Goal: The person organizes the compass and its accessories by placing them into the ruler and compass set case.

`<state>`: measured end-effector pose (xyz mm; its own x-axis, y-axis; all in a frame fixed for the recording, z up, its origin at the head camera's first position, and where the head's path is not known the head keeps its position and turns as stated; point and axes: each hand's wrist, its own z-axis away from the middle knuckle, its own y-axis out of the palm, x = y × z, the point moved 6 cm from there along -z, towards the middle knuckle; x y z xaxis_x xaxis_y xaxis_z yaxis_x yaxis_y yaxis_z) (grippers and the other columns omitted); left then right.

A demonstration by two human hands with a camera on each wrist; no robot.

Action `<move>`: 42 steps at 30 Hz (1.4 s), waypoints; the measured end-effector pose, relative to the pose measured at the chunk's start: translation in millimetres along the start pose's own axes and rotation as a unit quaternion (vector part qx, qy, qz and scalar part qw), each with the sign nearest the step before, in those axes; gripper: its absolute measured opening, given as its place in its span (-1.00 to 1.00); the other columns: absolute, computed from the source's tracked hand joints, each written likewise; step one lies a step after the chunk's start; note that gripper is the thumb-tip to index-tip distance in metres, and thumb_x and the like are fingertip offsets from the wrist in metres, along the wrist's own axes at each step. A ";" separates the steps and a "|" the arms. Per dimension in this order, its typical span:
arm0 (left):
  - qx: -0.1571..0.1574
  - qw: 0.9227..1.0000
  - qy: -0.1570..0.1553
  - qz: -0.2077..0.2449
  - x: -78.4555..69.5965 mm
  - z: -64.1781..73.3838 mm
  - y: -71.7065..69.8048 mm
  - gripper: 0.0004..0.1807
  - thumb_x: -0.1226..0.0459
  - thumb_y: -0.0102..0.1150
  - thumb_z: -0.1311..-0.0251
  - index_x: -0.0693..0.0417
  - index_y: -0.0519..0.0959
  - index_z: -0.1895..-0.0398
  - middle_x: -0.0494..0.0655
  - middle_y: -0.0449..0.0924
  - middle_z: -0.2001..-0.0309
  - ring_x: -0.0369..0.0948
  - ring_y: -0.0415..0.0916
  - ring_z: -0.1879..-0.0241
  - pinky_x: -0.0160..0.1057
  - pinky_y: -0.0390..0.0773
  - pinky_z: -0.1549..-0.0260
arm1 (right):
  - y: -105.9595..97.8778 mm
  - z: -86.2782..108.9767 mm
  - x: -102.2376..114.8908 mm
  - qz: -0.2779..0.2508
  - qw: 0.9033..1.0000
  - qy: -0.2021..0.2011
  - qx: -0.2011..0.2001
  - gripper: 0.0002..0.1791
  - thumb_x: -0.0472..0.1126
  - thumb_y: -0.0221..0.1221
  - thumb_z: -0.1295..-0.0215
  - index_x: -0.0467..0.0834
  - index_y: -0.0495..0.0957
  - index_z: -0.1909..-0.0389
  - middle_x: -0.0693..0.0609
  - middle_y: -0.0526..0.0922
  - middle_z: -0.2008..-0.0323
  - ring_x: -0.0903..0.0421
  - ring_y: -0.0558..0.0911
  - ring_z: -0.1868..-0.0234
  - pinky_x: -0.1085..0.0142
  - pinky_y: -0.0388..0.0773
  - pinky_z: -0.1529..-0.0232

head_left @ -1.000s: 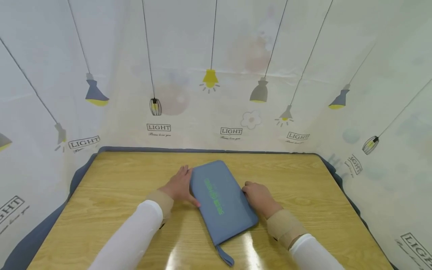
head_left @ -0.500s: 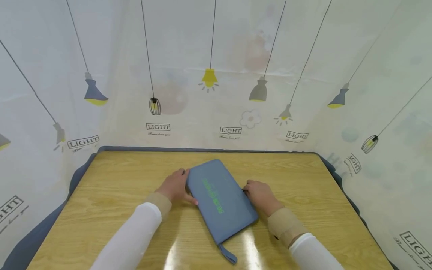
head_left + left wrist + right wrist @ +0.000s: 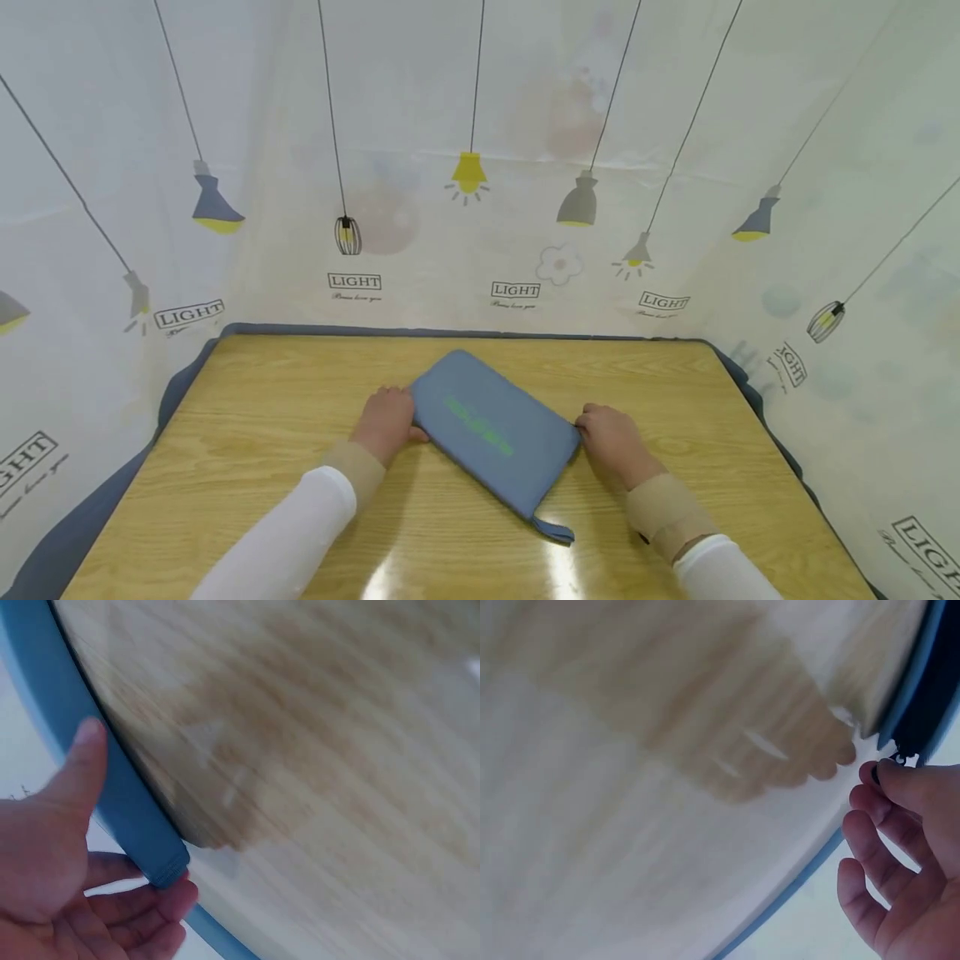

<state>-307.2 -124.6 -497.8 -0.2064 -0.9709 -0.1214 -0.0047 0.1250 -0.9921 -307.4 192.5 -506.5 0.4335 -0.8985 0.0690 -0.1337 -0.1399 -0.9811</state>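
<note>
A flat blue zip case [image 3: 465, 417] with green lettering lies at an angle on the wooden table. From its near corner hangs a fabric strap [image 3: 553, 531]. My left hand [image 3: 386, 422] holds the case's left corner; in the left wrist view the thumb [image 3: 91, 746] presses along its side and the fingers [image 3: 161, 907] curl at its end. At the right corner, my right hand [image 3: 613, 442] pinches a small dark zipper pull [image 3: 900, 757] between thumb and forefinger, mostly hidden by them. A dark band [image 3: 922, 690] runs between the blue edges there.
The wooden table [image 3: 285, 375] has a dark blue border [image 3: 450, 332] along its back and sides. Behind it stands a pale wall covering [image 3: 420, 100] printed with hanging lamps.
The case has turned counterclockwise, its strap end swinging right and its far end left. My right hand has moved right to the corner with the zipper pull; my left hand has shifted slightly nearer.
</note>
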 end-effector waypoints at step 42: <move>-0.029 0.995 -0.087 0.048 -0.4 46.9 -10.4 -0.78 0.30 0.42 0.17 0.21 0.55 0.55 0.09 0.62 0.49 -0.02 0.57 0.47 -0.09 0.55 0.51 | -19.0 48.2 53.9 -0.051 0.996 0.011 0.073 -0.80 -0.12 0.34 -0.03 -0.09 0.54 0.62 0.15 0.40 0.61 0.21 0.36 0.58 0.29 0.31 0.58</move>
<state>-261.2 -135.1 -488.8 -0.0358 -0.9738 -0.2245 -0.0496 0.2261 -0.9728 -238.6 166.7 -492.9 0.4178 -0.8923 0.1713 0.0421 -0.1694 -0.9847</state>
